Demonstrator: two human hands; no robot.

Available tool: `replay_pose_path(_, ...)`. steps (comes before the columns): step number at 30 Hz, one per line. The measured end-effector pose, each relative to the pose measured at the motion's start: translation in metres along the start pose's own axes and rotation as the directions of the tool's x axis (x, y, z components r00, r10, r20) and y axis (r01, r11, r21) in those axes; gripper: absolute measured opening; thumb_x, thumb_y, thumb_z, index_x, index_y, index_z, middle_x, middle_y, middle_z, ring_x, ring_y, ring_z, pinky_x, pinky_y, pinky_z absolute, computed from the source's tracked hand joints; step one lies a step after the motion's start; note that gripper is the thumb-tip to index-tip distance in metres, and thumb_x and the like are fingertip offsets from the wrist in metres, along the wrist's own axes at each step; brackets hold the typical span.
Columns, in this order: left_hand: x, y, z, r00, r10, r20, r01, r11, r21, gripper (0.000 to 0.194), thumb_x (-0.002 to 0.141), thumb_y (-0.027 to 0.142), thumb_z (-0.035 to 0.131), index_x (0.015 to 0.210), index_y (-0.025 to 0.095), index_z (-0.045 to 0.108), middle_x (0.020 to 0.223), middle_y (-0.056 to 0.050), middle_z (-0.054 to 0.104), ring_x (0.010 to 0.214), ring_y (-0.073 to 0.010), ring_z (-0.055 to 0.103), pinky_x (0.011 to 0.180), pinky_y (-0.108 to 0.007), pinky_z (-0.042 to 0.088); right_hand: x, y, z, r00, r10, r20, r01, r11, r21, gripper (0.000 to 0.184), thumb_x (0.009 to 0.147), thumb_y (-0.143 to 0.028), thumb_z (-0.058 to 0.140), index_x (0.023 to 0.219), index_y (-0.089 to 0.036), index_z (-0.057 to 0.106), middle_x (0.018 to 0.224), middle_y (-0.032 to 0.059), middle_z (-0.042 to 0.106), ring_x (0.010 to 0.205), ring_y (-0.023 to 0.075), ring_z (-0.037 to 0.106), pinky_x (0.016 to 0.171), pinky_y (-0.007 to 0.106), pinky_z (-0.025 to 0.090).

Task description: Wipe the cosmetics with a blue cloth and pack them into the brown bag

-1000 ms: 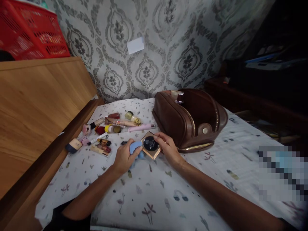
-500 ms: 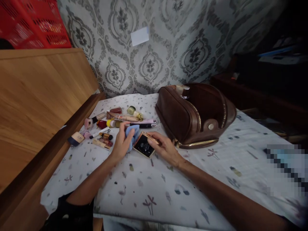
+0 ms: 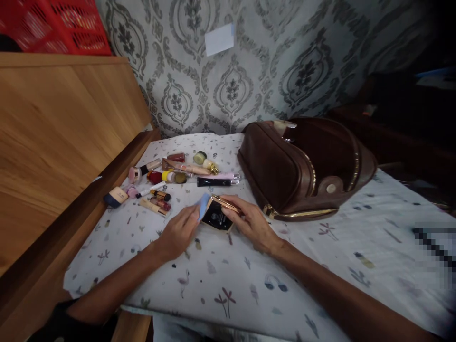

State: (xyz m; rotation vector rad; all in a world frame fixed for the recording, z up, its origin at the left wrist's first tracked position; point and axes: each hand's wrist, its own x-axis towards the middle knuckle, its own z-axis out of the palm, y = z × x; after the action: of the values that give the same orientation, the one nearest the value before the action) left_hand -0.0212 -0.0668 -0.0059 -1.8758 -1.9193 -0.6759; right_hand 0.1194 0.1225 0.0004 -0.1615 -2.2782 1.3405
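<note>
My right hand [image 3: 251,222] grips a square makeup compact [image 3: 215,216] with a black face and gold rim, tilted above the patterned sheet. A light blue cloth [image 3: 204,205] is pinched in my left hand [image 3: 181,231], its edge at the compact's left side. Just beyond them lies a black tube [image 3: 216,182] with a silvery end, beside a pink tube [image 3: 224,175]. More cosmetics spread to the left, among them a dark red bottle [image 3: 154,177], a pink jar [image 3: 134,175] and a beige-and-navy container [image 3: 116,196].
To the right stands an unzipped brown leather bag [image 3: 274,171] with a silver-capped item inside. A wooden panel [image 3: 71,118] borders the bed on the left, with a red basket [image 3: 67,28] above it. Behind is a wallpapered wall [image 3: 263,57].
The compact has turned and tilted in my right hand. My left hand has shifted its grip on the cloth, now bunched smaller. The view has swung, so the bag appears farther right.
</note>
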Motion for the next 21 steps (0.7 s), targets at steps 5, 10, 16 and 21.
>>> replay_pose_path(5, -0.015, 0.0, -0.012, 0.964, 0.194, 0.18, -0.227, 0.957, 0.182, 0.029, 0.093, 0.007, 0.042, 0.119, 0.011, 0.056, 0.11, -0.014, 0.068, 0.107, -0.0243, 0.064, 0.093, -0.038, 0.056, -0.002, 0.0, 0.004, 0.998, 0.052, 0.04, -0.052, 0.999, 0.006, 0.039, 0.085, -0.041, 0.061, 0.119, -0.02, 0.06, 0.094, 0.0044, 0.069, 0.081, 0.0198, 0.065, 0.074, 0.031, 0.054)
replay_pose_path(10, -0.004, 0.002, -0.034, 0.994, 0.002, 0.108, -0.008, 0.998, 0.057, 0.019, 0.094, 0.012, 0.045, 0.105, 0.015, 0.06, 0.091, -0.008, 0.068, 0.084, -0.0186, 0.065, 0.075, -0.03, 0.056, -0.006, -0.002, 0.008, 0.98, 0.119, 0.16, -0.147, 0.974, 0.172, 0.078, 0.075, -0.029, 0.071, 0.144, -0.027, 0.035, 0.095, 0.002, 0.062, 0.06, 0.0121, 0.056, 0.054, 0.025, 0.051)
replay_pose_path(16, 0.038, 0.021, -0.047, 0.974, -0.144, -0.177, 0.144, 0.989, -0.009, 0.023, 0.094, 0.012, 0.045, 0.112, 0.014, 0.06, 0.093, -0.007, 0.066, 0.086, -0.0162, 0.062, 0.078, -0.028, 0.053, -0.008, -0.002, 0.013, 0.977, 0.146, 0.157, -0.178, 0.962, 0.209, 0.096, 0.074, -0.023, 0.071, 0.152, -0.029, 0.016, 0.095, 0.0014, 0.062, 0.06, 0.0112, 0.055, 0.055, 0.025, 0.05)
replay_pose_path(21, 0.059, 0.046, -0.026, 0.976, 0.213, -0.034, -0.202, 0.958, 0.203, 0.031, 0.093, 0.009, 0.043, 0.119, 0.009, 0.059, 0.109, -0.015, 0.067, 0.102, -0.024, 0.062, 0.086, -0.037, 0.055, -0.011, -0.001, 0.016, 0.984, 0.146, 0.102, -0.158, 0.98, 0.122, 0.105, 0.072, -0.024, 0.074, 0.154, -0.022, 0.01, 0.081, -0.0014, 0.06, 0.059, 0.0133, 0.055, 0.059, 0.029, 0.05)
